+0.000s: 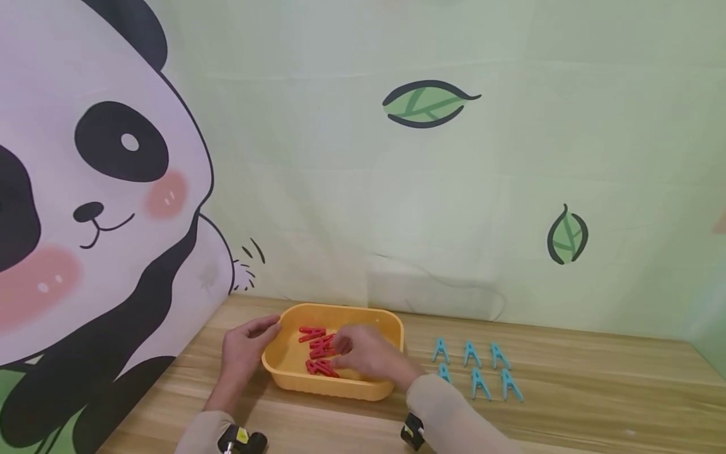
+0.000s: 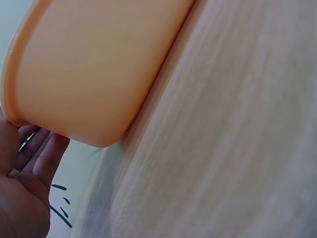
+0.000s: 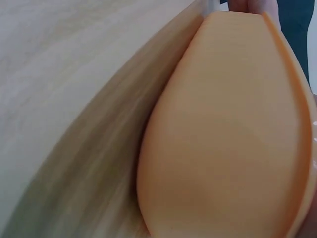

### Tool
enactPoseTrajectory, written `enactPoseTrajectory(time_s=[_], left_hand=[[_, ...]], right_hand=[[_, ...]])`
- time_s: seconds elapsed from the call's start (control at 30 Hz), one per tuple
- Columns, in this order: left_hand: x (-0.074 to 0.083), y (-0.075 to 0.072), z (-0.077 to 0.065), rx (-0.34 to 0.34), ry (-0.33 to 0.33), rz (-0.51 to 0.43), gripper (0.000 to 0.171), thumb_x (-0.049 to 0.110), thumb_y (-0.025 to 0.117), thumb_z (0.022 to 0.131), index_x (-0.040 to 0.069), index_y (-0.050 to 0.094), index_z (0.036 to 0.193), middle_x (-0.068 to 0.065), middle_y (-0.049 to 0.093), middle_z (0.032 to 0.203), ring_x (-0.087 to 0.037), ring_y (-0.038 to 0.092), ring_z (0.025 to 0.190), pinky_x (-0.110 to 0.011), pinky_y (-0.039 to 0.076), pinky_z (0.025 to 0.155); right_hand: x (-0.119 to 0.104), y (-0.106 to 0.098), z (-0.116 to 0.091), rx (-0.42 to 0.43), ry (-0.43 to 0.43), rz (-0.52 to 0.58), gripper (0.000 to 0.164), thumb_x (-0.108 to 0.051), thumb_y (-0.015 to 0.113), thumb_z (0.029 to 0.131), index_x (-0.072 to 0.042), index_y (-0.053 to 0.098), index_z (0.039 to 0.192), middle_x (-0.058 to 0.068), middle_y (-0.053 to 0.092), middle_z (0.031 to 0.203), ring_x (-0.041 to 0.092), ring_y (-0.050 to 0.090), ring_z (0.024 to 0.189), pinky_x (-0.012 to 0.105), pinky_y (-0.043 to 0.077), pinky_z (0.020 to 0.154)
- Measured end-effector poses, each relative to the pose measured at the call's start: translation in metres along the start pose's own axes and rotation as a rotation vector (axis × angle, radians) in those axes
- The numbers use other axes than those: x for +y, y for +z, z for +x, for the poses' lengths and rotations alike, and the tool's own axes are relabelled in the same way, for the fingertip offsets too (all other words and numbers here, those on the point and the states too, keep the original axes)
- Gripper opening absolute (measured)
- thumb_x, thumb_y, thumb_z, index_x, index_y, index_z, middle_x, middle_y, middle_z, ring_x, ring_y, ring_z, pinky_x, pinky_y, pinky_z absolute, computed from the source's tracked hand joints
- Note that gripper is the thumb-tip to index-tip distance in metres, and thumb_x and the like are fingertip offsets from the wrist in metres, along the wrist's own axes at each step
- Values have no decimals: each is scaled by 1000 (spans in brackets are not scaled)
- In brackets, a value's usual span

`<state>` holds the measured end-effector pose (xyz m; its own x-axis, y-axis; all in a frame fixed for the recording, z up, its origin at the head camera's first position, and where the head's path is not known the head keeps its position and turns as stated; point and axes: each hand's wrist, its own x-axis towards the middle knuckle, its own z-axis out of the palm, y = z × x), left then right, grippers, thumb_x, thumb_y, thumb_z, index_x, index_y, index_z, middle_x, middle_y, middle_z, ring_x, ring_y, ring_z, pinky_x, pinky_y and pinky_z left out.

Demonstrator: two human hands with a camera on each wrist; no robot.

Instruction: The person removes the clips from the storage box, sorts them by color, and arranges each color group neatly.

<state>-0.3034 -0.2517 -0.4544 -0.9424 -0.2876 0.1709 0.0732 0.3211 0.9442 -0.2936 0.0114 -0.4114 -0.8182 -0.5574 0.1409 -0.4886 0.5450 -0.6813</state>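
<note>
The yellow-orange basin (image 1: 329, 384) sits on the wood-grained worktop (image 1: 595, 384), long side toward the person.

At the basin's left end is the left hand (image 1: 242, 347), its fingertips against the outer end wall just below the rim; the fingers are loosely extended, with a gap between thumb and forefinger. The left wrist view also shows these fingers meeting the outside of the basin.

The right hand (image 1: 365, 352) reaches over the basin's near right side and down into it, fingers bent, thumb and forefinger close together. The fingertips are right beside the red clips (image 1: 322, 367); whether they pinch one cannot be told, as the hand hides that spot.

The red clips lie inside the basin, left of its middle, in a loose line from its back toward its front, several overlapping, so their number is unclear.

To the right of the basin, well apart from the red ones, six blue clips (image 1: 477, 377) lie on the worktop in two rows of three, legs spread toward the person. The one in the front row nearest the basin is partly covered by the right sleeve (image 1: 454, 410).

Behind the basin hangs a pale green backdrop (image 1: 317, 208), with a printed panda (image 1: 187, 271) to the basin's left.
</note>
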Motion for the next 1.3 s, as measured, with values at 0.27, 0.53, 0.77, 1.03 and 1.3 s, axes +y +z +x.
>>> enactPoseTrajectory(time_s=[0.27, 0.53, 0.77, 1.03, 1.3], left_hand=[[0, -1, 0, -1, 0, -8, 32, 18, 77, 100, -2, 76, 126, -17, 74, 127, -27, 69, 115, -9, 52, 81], [1, -1, -1, 1, 2, -4, 32, 18, 77, 100, -1, 76, 126, -17, 74, 127, -28, 70, 116, -8, 52, 81], [2, -1, -1, -1, 6, -1, 32, 17, 77, 100, -1, 76, 125, -17, 74, 126, -27, 70, 114, -9, 52, 80], [2, -1, -1, -3, -5, -2, 32, 17, 77, 100, -1, 76, 126, -17, 74, 128, -28, 69, 117, -9, 52, 81], [0, 0, -1, -2, -3, -2, 33, 18, 78, 100, -1, 76, 126, -17, 74, 128, -29, 69, 118, -9, 52, 82]], right_hand=[[2, 9, 8, -34, 15, -1, 20, -10, 87, 88, -1, 76, 102, 1, 74, 92, 11, 67, 86, 28, 57, 83], [2, 14, 13, -62, 33, -77, 16, -8, 86, 88, -4, 76, 100, -3, 71, 86, 9, 62, 79, 24, 55, 79], [2, 15, 14, -59, 41, -112, 14, -7, 85, 89, -4, 77, 99, -1, 72, 88, 10, 61, 81, 24, 56, 81], [3, 14, 13, -45, 25, -113, 10, -5, 84, 89, -4, 76, 96, -3, 71, 85, 9, 62, 80, 24, 56, 78], [1, 13, 12, -21, 55, -66, 10, -7, 84, 90, -5, 79, 99, -4, 71, 87, 10, 63, 81, 24, 56, 79]])
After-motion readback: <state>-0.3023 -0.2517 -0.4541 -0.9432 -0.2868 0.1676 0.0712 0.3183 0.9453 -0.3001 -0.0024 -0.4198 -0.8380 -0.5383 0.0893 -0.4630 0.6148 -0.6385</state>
